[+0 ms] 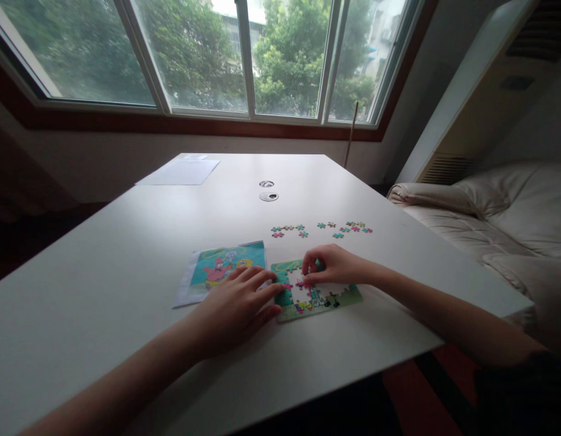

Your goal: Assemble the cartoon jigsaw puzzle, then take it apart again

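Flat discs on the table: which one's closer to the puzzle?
The pale disc with a dark spot right of its middle. The other disc, patterned dark and light, lies beyond it, farther from the puzzle.

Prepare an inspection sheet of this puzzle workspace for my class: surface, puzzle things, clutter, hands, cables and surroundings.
Surface: white table, smooth-looking.
Puzzle board: partly filled, with white gaps inside its green border.
Loose pieces: scattered on the table beyond the board.
Picture sheet: left of the board, partly hidden by the left hand.
Clutter: two flat round items farther back; white sheet at the far left.
Left hand: fingers at the board's left edge.
Right hand: over the board, finger and thumb close together; grip unclear.
Cables: nothing seen.
Surroundings: window ahead, thin stick near it, pale sofa at right.
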Demonstrator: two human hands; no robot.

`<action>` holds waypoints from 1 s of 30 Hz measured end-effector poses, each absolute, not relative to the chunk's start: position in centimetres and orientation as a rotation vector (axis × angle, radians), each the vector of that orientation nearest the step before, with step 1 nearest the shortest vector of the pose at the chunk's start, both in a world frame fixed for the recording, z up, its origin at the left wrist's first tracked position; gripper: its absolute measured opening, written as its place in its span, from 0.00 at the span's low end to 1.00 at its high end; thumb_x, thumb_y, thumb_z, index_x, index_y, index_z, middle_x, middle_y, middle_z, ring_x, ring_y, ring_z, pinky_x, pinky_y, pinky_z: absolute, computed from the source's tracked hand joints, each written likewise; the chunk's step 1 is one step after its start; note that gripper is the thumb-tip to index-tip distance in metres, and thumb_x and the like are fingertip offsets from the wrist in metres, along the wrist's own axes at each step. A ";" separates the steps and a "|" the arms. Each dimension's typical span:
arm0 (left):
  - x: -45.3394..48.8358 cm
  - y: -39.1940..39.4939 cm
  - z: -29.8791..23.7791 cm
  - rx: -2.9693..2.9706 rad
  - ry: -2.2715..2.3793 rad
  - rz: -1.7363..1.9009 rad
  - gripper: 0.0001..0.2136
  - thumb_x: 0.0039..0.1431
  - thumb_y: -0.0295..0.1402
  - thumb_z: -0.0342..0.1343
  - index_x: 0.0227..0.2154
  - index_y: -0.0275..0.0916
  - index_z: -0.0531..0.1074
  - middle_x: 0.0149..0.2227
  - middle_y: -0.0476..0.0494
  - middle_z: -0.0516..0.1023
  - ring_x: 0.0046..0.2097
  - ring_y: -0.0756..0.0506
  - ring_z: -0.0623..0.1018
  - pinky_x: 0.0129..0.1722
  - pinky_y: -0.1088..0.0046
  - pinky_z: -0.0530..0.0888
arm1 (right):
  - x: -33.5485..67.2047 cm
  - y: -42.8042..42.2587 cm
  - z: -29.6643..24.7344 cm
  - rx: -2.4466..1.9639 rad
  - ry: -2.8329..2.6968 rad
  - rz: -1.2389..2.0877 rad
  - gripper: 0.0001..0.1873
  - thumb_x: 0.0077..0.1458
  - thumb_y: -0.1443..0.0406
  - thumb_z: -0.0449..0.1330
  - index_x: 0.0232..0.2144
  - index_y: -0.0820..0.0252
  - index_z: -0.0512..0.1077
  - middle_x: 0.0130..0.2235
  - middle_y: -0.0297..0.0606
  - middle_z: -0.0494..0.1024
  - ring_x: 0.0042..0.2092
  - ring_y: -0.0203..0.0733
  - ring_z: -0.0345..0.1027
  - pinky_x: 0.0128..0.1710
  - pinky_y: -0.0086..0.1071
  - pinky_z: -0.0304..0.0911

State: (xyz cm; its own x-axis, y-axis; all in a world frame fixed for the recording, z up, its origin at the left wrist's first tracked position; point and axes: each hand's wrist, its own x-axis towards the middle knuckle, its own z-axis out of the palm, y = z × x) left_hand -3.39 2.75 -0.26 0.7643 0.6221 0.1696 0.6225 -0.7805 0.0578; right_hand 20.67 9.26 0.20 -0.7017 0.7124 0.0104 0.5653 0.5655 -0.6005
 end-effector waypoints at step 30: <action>-3.4 2.6 -0.1 -2.981 -1.036 -0.315 0.12 0.63 0.36 0.43 0.47 0.42 0.65 0.45 0.42 0.70 0.47 0.40 0.68 0.46 0.57 0.63 | 22.8 15.0 -1.6 -1.115 -2.560 0.251 0.15 0.54 0.69 0.53 0.44 0.58 0.71 0.41 0.43 0.70 0.40 0.40 0.66 0.44 0.35 0.60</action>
